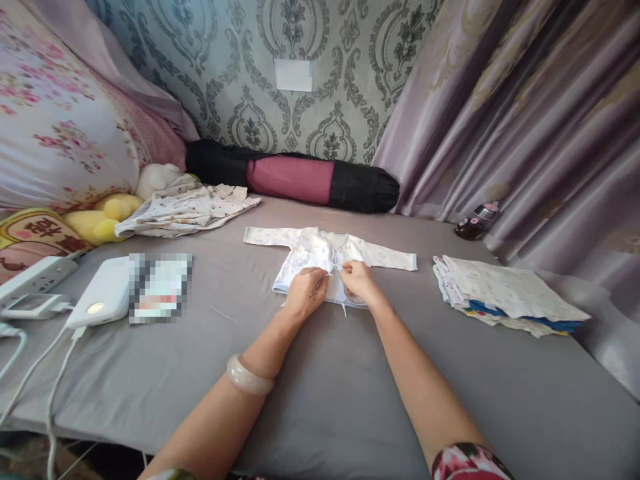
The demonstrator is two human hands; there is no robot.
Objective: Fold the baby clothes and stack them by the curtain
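A small pale baby shirt (295, 261) with a light print and blue trim lies spread on the grey sheet, its sleeves stretched out to both sides. Over its lower left front, my left hand (307, 291) has its fingers pinched on a thin white tie string. Just to the right, my right hand (361, 280) pinches a tie string (336, 266) too, close to the front opening. Another string end hangs past the bottom hem. My palms cover part of the shirt's lower front.
Folded baby clothes (510, 293) are stacked at right, near a small dark bottle (475, 223). A crumpled printed garment (185, 208) lies back left. A white power bank (103, 291), power strip (37, 280) and cables sit at left. A black and maroon roll (293, 179) rests along the wall.
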